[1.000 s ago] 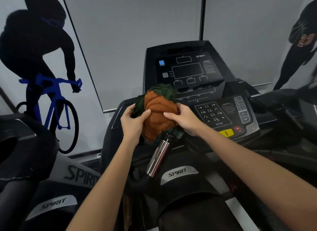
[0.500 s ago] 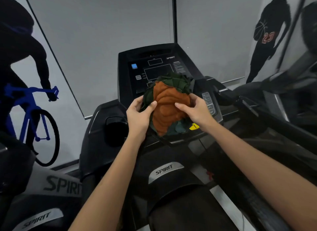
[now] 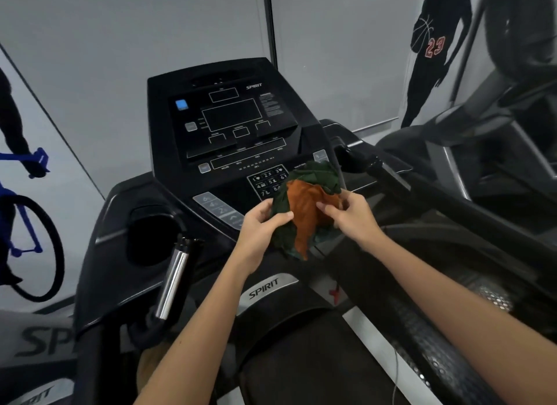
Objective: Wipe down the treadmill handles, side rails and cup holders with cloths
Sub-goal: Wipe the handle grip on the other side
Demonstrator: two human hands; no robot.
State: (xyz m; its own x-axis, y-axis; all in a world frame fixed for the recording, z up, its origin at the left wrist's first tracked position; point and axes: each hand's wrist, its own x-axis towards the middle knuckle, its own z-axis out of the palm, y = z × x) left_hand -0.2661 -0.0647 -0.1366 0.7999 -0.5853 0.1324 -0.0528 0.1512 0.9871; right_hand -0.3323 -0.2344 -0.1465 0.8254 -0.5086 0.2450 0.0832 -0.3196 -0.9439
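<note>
Head view: a person's bare hands hold a bunched wad of cloths (image 3: pixel 304 215) right of centre frame. The wad sits just above the lower edge of the treadmill console (image 3: pixel 232 115) and partly covers its number keypad (image 3: pixel 266 180). An orange cloth (image 3: pixel 303 205) faces front, with a dark green cloth (image 3: pixel 321 175) bunched behind and around it. The left hand (image 3: pixel 259 228) has its grip curled on the wad's left edge, thumb pressed on green fabric. The right hand (image 3: pixel 352 219) pinches the orange fabric from the right, fingers bent. At left of frame a deep cup holder (image 3: pixel 150 236) is sunk in the console's wing, with a chrome handle (image 3: pixel 173 281) slanting down just below it. A silver SPIRIT badge (image 3: pixel 265 287) lies at lower centre. A cyclist silhouette (image 3: pixel 18 199) marks the grey wall at far left and a basketball-player silhouette (image 3: pixel 434 52) marks it at upper right.
</note>
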